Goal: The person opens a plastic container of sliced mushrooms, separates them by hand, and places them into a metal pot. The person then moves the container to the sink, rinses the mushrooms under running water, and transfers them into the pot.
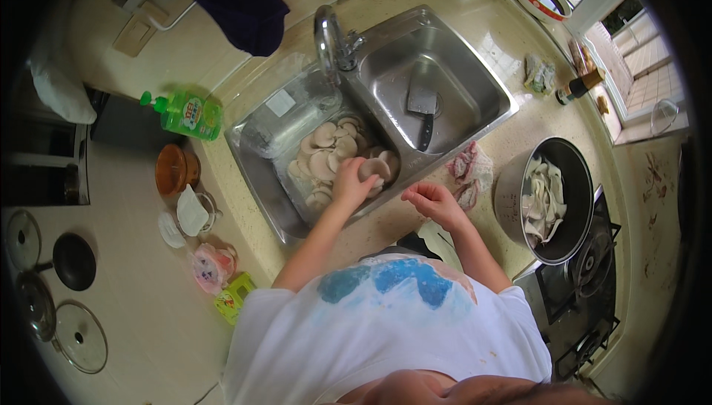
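Pale oyster mushrooms [321, 164] lie heaped in the left basin of a stainless steel double sink [267, 182]. My left hand [351, 183] is in that basin, its fingers and thumb around an oyster mushroom [374, 169] at the right side of the heap. Over the counter's front edge, just outside the sink, my right hand [434, 202] is held with curled fingers; whether anything small is between them cannot be seen. To its right, a deep metal pot [509, 199] contains torn strips of mushroom [544, 199]. A cleaver [423, 102] with a black handle rests in the right basin.
A faucet [332, 43] stands behind the divider. Crumpled pink-and-white cloths or bags [471, 168] lie between sink and pot, beside a gas stove [578, 288]. A green soap bottle [192, 115], an orange-brown bowl [172, 170] and a dark sauce bottle [578, 87] are on the counter.
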Available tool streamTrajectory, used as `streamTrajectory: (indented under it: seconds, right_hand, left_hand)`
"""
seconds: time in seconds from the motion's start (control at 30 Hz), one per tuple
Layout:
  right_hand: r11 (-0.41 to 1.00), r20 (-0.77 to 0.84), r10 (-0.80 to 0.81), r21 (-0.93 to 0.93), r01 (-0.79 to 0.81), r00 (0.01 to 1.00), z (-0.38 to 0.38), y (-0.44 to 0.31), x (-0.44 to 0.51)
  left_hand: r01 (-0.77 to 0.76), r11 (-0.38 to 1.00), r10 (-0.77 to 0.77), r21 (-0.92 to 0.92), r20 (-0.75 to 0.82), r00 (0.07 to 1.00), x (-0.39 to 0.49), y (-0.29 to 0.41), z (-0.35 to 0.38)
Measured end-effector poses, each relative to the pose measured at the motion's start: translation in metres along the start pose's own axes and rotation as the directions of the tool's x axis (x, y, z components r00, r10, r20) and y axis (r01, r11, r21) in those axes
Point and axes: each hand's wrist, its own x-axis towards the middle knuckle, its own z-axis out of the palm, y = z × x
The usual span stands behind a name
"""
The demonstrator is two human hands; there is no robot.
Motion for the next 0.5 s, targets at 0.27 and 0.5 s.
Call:
streamTrajectory:
  seconds: [0.27,0.5]
  right_hand:
    - [0.987,0.003,-0.079,-0.141,0.079,0.997,0.008,0.006,0.011]
    - [0.942,-0.100,-0.246,-0.260,0.213,0.964,0.028,-0.009,0.038]
  left_hand:
    - [0.160,0.937,-0.181,-0.312,-0.039,0.983,-0.012,-0.036,-0.027]
    - [0.374,0.065,-0.287,-0.925,0.341,0.895,-0.012,-0.032,-0.109]
